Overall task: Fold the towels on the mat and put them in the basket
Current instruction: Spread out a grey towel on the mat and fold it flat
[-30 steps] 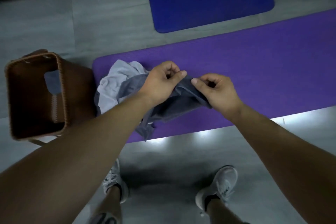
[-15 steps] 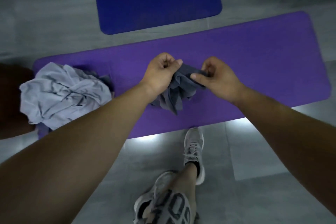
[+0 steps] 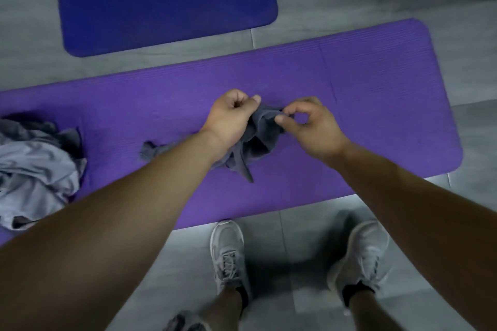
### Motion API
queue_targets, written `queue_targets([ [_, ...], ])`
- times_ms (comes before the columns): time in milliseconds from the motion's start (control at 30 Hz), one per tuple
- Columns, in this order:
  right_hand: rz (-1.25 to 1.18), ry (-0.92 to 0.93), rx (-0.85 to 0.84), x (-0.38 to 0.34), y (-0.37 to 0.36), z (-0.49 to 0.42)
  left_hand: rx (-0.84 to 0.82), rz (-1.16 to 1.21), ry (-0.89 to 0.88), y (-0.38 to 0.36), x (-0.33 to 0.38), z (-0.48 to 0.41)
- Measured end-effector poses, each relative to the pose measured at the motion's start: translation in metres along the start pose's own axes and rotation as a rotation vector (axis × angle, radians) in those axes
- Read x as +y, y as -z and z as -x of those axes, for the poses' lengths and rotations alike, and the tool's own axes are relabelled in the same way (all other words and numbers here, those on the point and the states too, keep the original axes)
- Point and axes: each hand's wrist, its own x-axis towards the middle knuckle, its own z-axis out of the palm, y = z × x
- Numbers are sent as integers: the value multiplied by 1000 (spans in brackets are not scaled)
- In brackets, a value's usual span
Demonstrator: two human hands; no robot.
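A dark grey towel (image 3: 258, 142) hangs bunched over the middle of the purple mat (image 3: 376, 105). My left hand (image 3: 228, 118) grips its upper edge in a fist. My right hand (image 3: 312, 126) pinches the same edge between thumb and forefinger, just to the right. One corner of the towel trails on the mat behind my left forearm. A crumpled heap of light grey towels (image 3: 35, 174) lies on the mat's left end. The basket is out of view.
A dark blue mat (image 3: 166, 8) lies on the grey floor beyond the purple one, with a purple block at its far edge. My two feet in grey sneakers (image 3: 228, 250) stand on the floor just in front of the purple mat.
I have stepped right along the mat with the dark towel in both hands. The basket has left the view on the left and the light grey heap now sits at the frame's left edge.
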Motion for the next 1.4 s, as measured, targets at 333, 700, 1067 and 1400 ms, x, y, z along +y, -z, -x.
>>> queue_targets([
  [333, -345, -33, -149, 105, 40, -98, -251, -1, -78, -80, -10, -93],
  [700, -305, 60, -459, 173, 59, -193, -271, -83, -216, -93, -23, -211],
  [1067, -259, -23, -670, 193, 109, -203, -107, -104, -237, -72, -30, -249],
  [1400, 32, -88, -446, 217, 164, -214, 95, -124, -150, 5, -62, -261],
])
